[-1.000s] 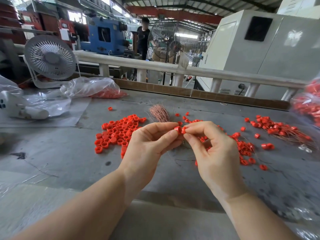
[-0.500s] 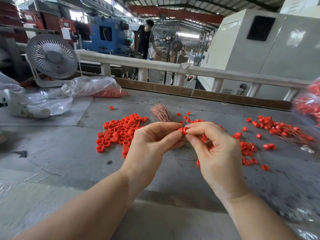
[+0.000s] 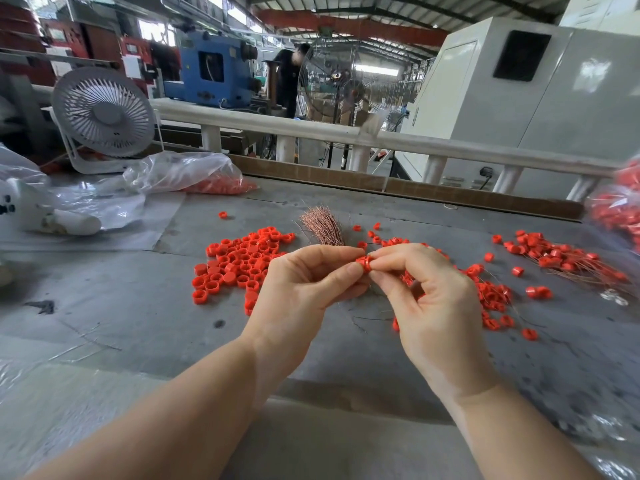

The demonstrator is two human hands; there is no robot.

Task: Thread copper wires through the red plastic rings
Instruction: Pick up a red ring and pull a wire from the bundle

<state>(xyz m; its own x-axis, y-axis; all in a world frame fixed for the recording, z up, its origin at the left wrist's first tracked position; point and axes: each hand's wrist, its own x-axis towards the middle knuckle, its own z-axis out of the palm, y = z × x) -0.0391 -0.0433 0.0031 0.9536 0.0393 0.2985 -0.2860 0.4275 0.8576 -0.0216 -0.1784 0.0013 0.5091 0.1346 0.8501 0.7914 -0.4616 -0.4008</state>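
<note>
The person works at a grey table, and both hands meet near the middle of the view. The left hand pinches a single red ring between thumb and forefinger, and the right hand has its thumb and forefinger closed on the same ring from the other side. Whether a copper wire is already passing through it cannot be told; any wire there is too fine to make out.

As a judgement, the job looks partly done. At about 3 o'clock from the hands lies a spread of threaded rings with thin copper strands trailing from them, and more rings with wires sit just beside the right hand at roughly 4 o'clock. What is left seems considerable: a dense pile of loose rings waits at 9 o'clock, near the left hand, apparently without wires, and a bundle of copper wires stands fanned at 12 o'clock, just behind the fingers. A clear bag at 10 o'clock holds further red pieces, so the supply is far from used up.
</note>
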